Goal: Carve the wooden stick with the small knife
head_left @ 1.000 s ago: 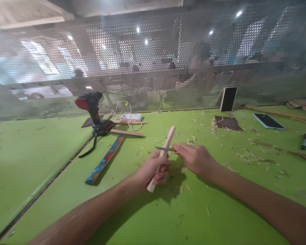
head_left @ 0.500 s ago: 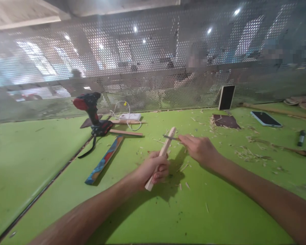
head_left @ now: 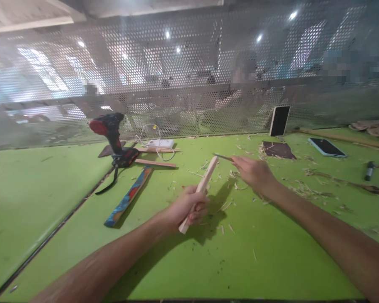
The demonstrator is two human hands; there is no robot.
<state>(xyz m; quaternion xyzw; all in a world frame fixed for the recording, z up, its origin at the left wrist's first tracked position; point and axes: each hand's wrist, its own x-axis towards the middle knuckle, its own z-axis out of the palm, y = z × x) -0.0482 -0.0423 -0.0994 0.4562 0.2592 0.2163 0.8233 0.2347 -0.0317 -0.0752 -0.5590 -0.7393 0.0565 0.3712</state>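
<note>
My left hand (head_left: 192,206) is wrapped round the lower half of a pale wooden stick (head_left: 207,176), which slants up and away over the green table. In my right hand (head_left: 254,170) is a carving knife (head_left: 223,158), its handle mostly covered by my fingers. The blade points left and lies close to the stick's far tip; I cannot tell whether they touch. Thin wood shavings (head_left: 227,206) lie on the table below and between my hands.
A red and black cordless drill (head_left: 113,139) stands at the left behind a blue-and-red painted strip (head_left: 129,198). Sandpaper (head_left: 278,150), a phone (head_left: 326,147), a wooden spoon (head_left: 344,181) and a black marker (head_left: 369,170) lie right. A perforated metal screen (head_left: 189,97) closes the back.
My right hand has moved the knife up and slightly right, from across the stick's upper part to by its far tip. The left hand and stick have hardly moved.
</note>
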